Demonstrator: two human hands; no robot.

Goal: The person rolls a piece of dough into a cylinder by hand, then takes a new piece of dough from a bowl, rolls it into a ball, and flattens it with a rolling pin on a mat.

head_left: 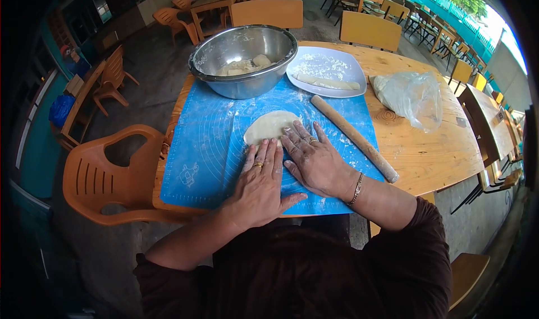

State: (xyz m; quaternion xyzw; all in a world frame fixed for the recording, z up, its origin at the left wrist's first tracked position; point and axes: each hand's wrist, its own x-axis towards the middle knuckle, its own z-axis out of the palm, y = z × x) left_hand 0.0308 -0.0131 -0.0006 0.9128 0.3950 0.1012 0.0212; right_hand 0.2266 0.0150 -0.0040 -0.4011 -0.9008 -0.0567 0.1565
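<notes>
Left grip (261, 181) and right grip (314, 159) laid flat, fingers spread, clamping nothing. Touch near edge of flattened dough disc (269, 125), just ahead on blue mat (191, 150) over desk (426, 150); right reaches further onto it.

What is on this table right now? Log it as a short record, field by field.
left hand: flat on the blue mat, fingertips at the dough round's near edge
right hand: flat, fingers spread, fingertips on the dough round
rolling pin: lying on the mat, right of the hands, untouched
steel bowl: far edge of mat, dough pieces inside
white plate: flour and a dough roll on it
plastic bag: on the wooden table, right side
</notes>
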